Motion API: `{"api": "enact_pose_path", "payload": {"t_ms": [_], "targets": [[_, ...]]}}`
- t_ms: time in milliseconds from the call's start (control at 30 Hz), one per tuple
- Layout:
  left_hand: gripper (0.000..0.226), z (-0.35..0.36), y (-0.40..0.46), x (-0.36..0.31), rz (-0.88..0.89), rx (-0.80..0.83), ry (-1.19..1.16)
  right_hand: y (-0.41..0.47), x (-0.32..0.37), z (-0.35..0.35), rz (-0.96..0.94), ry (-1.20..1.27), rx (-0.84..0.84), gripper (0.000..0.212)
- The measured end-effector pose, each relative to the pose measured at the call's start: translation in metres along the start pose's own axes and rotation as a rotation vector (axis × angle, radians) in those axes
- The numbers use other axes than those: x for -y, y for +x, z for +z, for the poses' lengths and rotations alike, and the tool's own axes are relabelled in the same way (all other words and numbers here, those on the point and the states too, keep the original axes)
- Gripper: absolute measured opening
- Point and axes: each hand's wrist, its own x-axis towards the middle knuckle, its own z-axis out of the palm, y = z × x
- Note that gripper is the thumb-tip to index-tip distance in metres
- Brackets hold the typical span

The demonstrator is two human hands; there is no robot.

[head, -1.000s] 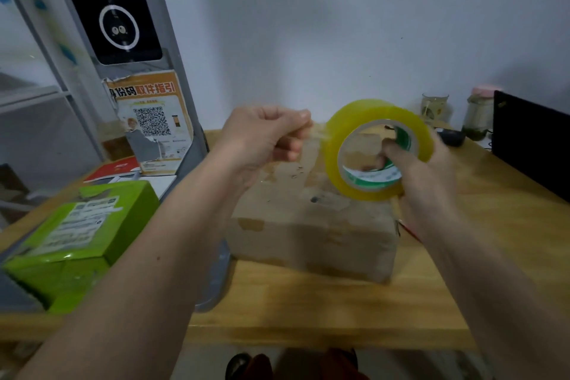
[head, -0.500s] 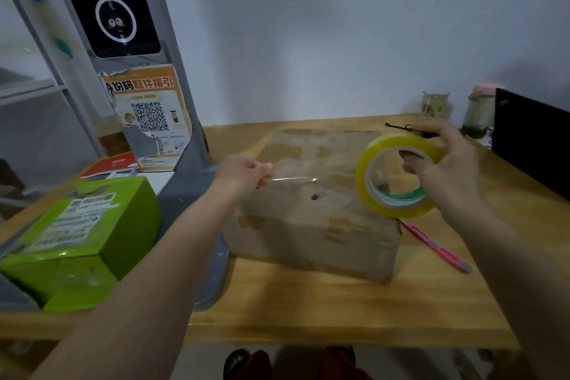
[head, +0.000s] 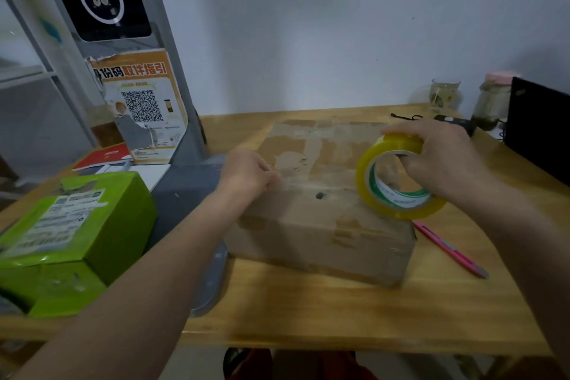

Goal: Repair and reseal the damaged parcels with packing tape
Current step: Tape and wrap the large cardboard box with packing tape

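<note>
One strip is going on: my left hand pinches the tape end onto the worn brown cardboard box, my right hand grips the yellow packing-tape roll; the green parcel looks untouched.

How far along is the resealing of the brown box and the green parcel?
Done: nothing sealed that I can confirm; the cardboard box shows only old patchy tape marks. In hand: the right hand holds the tape roll at the box's right side, while the left hand pinches at the left edge; any strip between is too faint to see. Left: pressing down, cutting, then the green parcel.
</note>
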Motion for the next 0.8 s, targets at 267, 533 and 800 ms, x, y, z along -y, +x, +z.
{"api": "enact_pose_path", "payload": {"t_ms": [267, 533, 800], "targets": [[0.019, 0.028, -0.003, 0.004, 0.197, -0.116, 0.518, 0.004, 0.006, -0.003, -0.021, -0.138, 0.063, 0.055], [0.046, 0.020, -0.008, 0.004, 0.151, -0.027, 0.647, 0.005, 0.007, -0.005, -0.049, -0.164, 0.074, 0.053], [0.037, -0.004, -0.004, 0.015, 0.107, 0.096, 0.231, 0.007, -0.001, -0.004, -0.018, -0.159, 0.066, 0.054]]}}
